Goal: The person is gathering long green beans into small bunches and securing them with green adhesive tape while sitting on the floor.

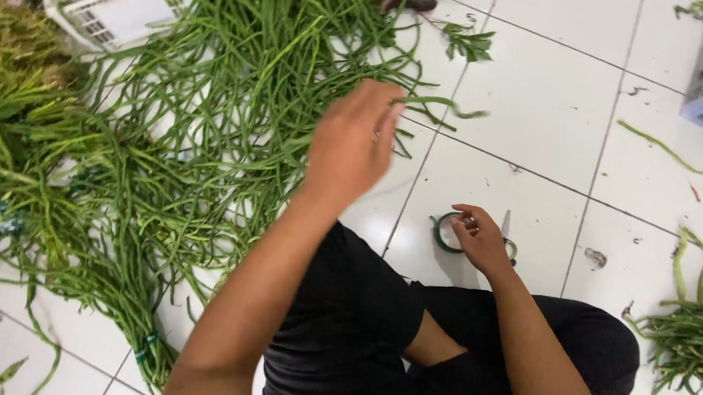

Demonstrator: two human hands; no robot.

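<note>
A single long bean is pinched in the raised left hand, above the loose heap; the right hand closes on a tape roll on the floor. A few tied bundles lie done, most beans remain unbundled

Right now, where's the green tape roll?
Head view, right of centre: the green tape roll lies on the white tiled floor under the right hand, beside the scissors.
</note>
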